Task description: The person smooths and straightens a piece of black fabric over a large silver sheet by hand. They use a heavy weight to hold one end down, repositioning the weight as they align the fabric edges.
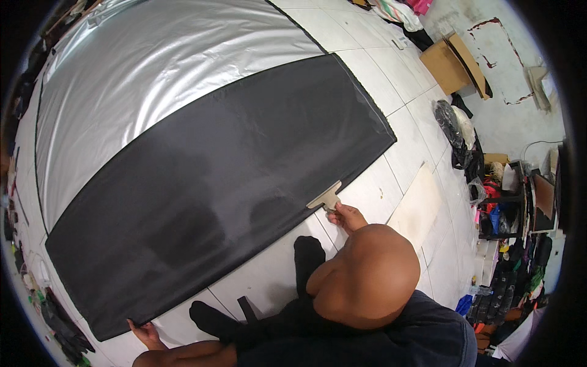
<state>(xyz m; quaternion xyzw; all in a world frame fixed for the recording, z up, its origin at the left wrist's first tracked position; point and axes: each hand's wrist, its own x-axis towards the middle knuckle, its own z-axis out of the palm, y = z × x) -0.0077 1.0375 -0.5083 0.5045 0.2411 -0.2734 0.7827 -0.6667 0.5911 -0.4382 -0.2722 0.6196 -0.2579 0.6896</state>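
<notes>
A large sheet with a silver side (122, 79) lies spread on the floor, and a long black fabric panel (244, 140) covers its near part. At the panel's near edge, right of the middle, my right hand (347, 218) is closed on a wide, pale metal bulldog clip (325, 197). The clip's broad jaw rests across the black edge. Far to the left, my left hand (145, 335) pinches the same near edge close to the panel's corner; part of its fingers is hidden under the fabric.
White floor tiles (391, 79) surround the sheet. A pale flat board (417, 205) lies to the right. Beyond it are an opened cardboard box (449, 64), plastic bags (449, 122) and a cluttered shelf (507, 202). My dark-socked feet (309, 257) stand just before the fabric's near edge.
</notes>
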